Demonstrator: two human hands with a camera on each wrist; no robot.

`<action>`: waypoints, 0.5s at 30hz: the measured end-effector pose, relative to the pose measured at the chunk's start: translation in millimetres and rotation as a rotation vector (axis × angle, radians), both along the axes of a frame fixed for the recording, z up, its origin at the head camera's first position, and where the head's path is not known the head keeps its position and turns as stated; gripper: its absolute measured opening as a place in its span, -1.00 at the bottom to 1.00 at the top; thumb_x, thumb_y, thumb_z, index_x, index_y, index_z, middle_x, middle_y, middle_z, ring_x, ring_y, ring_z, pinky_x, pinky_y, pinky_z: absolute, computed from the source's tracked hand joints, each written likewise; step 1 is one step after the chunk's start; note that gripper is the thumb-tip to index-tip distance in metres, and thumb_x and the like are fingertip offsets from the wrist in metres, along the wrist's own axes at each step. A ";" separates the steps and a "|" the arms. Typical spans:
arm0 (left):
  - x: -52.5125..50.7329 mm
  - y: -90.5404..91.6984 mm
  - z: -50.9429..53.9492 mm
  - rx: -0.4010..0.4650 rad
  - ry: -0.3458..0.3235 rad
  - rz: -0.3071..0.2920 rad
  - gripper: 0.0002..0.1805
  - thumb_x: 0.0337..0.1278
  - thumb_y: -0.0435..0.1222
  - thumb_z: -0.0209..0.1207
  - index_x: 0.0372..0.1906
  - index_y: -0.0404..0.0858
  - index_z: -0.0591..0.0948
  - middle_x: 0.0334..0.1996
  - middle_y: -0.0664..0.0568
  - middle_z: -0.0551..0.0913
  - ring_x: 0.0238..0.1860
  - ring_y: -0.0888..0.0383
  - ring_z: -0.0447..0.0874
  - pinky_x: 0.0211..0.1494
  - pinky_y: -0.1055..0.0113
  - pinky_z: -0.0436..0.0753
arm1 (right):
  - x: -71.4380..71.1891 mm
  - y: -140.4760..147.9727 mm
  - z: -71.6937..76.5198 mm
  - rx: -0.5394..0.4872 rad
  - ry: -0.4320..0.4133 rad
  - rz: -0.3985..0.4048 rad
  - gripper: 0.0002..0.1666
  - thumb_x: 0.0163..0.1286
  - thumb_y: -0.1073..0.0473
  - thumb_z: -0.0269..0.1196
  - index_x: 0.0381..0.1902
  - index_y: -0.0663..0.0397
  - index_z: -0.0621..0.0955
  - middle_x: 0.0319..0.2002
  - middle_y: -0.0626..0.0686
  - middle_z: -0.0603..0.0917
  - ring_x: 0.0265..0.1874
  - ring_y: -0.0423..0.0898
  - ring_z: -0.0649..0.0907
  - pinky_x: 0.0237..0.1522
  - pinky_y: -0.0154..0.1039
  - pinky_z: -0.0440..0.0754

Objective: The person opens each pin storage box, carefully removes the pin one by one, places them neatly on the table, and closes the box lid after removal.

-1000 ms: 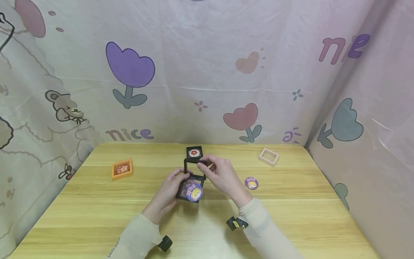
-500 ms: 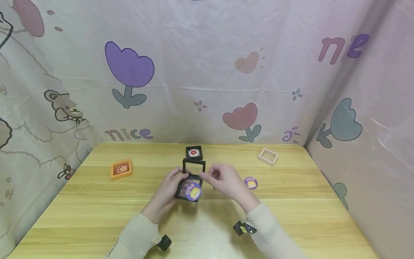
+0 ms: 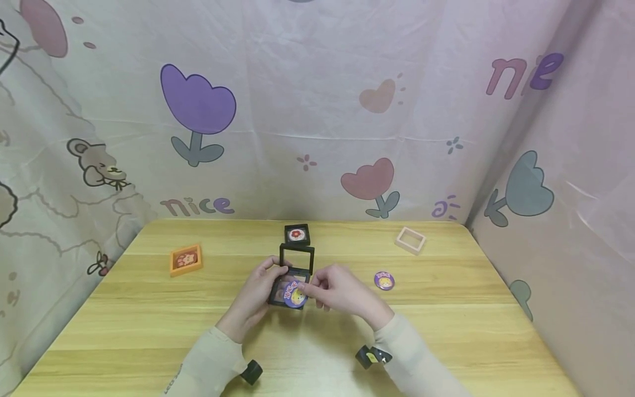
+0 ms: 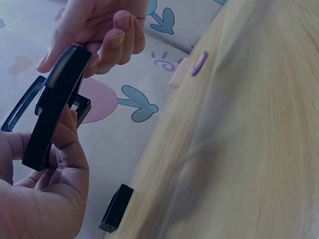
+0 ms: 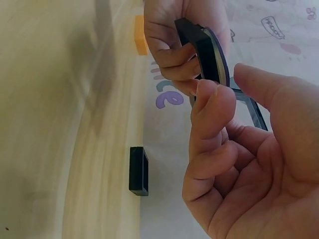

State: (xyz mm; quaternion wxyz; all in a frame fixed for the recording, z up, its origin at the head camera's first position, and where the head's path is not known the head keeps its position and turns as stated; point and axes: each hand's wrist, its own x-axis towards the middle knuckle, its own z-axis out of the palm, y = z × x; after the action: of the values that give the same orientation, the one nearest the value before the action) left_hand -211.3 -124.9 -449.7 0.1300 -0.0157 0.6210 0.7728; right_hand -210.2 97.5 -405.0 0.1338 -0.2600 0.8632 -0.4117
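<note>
My left hand (image 3: 253,292) grips an opened black case (image 3: 273,299) by its left side, with the frame-like lid (image 3: 312,259) standing up at the back. A round purple badge (image 3: 292,300) with a yellow character lies tilted over the case's lower right part. At the badge's right edge are the thumb and index finger of my right hand (image 3: 347,295), pinching it. In the left wrist view the case (image 4: 55,109) appears edge-on and hides the badge. The right wrist view shows the badge's rim (image 5: 220,57) by the right fingertips.
Behind the case lies a closed black case (image 3: 297,235) with a red flower badge. An orange frame (image 3: 186,260) is at the left. On the right are a second purple badge (image 3: 384,280) and a pale pink frame (image 3: 410,241). A printed curtain hangs behind the table (image 3: 446,331).
My right hand has left the raised lid, moved right, then come down and in to the badge's edge. The left hand and case have barely moved.
</note>
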 end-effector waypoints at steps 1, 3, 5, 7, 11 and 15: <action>0.0 0.0 0.1 -0.003 0.000 0.001 -0.82 0.65 -0.30 -0.02 0.08 -0.28 0.53 -0.30 0.05 0.73 -0.35 0.21 0.76 -0.30 0.43 0.79 | -0.2 -0.2 -0.6 0.001 -0.001 0.003 -0.53 0.56 -0.16 0.32 -0.51 -0.03 0.67 -0.54 0.23 0.77 -0.55 0.24 0.76 -0.64 -0.39 0.48; 0.0 -0.2 0.0 -0.006 0.000 0.002 -0.83 0.65 -0.30 -0.01 0.07 -0.27 0.54 -0.30 0.05 0.73 -0.35 0.21 0.77 -0.29 0.43 0.80 | -0.8 -0.3 -2.1 -0.001 -0.002 0.007 -0.53 0.56 -0.15 0.32 -0.51 -0.03 0.67 -0.54 0.22 0.76 -0.60 0.16 0.74 -0.64 -0.39 0.49; -0.3 -0.4 0.1 -0.004 -0.002 0.003 -0.83 0.65 -0.31 -0.02 0.07 -0.27 0.54 -0.30 0.05 0.74 -0.35 0.21 0.77 -0.29 0.42 0.81 | -1.5 -0.4 -3.3 -0.001 -0.001 0.010 -0.53 0.57 -0.15 0.32 -0.51 -0.04 0.66 -0.54 0.22 0.76 -0.65 0.03 0.70 -0.64 -0.39 0.47; -0.5 -0.8 -0.1 -0.004 -0.006 0.004 -0.83 0.66 -0.31 -0.02 0.07 -0.27 0.53 -0.31 0.05 0.74 -0.37 0.21 0.77 -0.29 0.42 0.81 | -2.2 -0.5 -4.2 -0.001 -0.002 0.017 -0.53 0.57 -0.14 0.31 -0.51 -0.04 0.66 -0.54 0.23 0.75 -0.68 -0.11 0.64 -0.64 -0.40 0.45; -1.4 -1.3 -0.7 -0.013 -0.016 0.015 -0.83 0.65 -0.31 -0.02 0.08 -0.27 0.54 -0.33 0.06 0.73 -0.38 0.23 0.76 -0.32 0.44 0.79 | -3.5 -1.1 -5.8 0.000 -0.001 0.028 -0.53 0.58 -0.14 0.30 -0.52 -0.05 0.65 -0.55 0.23 0.74 -0.70 -0.27 0.56 -0.64 -0.41 0.40; -2.1 -1.9 -1.5 -0.024 -0.020 0.019 -0.81 0.66 -0.31 -0.02 0.11 -0.29 0.53 -0.33 0.06 0.73 -0.37 0.23 0.75 -0.31 0.44 0.78 | -4.6 -1.8 -7.5 0.000 -0.006 0.033 -0.53 0.58 -0.13 0.30 -0.53 -0.05 0.63 -0.54 0.25 0.75 -0.69 -0.28 0.55 -0.63 -0.41 0.41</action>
State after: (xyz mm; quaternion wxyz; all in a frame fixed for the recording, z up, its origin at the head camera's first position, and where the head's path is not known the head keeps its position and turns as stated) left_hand -213.4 -126.8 -451.1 0.1287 -0.0308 0.6287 0.7663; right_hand -214.9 95.7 -412.5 0.1434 -0.2727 0.8584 -0.4102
